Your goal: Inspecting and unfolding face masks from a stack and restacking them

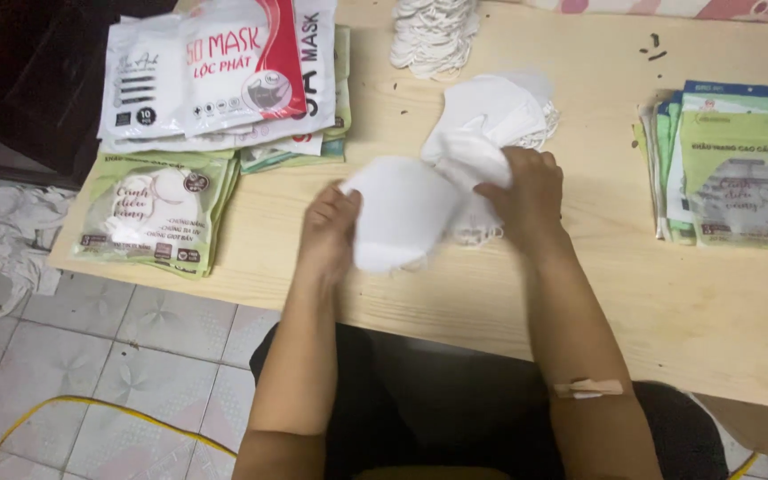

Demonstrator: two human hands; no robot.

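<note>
both hands, left hand [329, 233] and right hand [526, 197], are pinching a soft, light white mask [397, 213] by its edges, frame centre.

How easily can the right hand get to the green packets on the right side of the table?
Probably yes. The right hand holds white masks, but only bare table lies between it and the green packets.

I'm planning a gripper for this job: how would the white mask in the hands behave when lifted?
The mask probably is light and floppy: the left hand and right hand hold it by its edges. Its thin ear loops, like those on the pile, may snag. It lies flat, so rolling seems unlikely.
</note>
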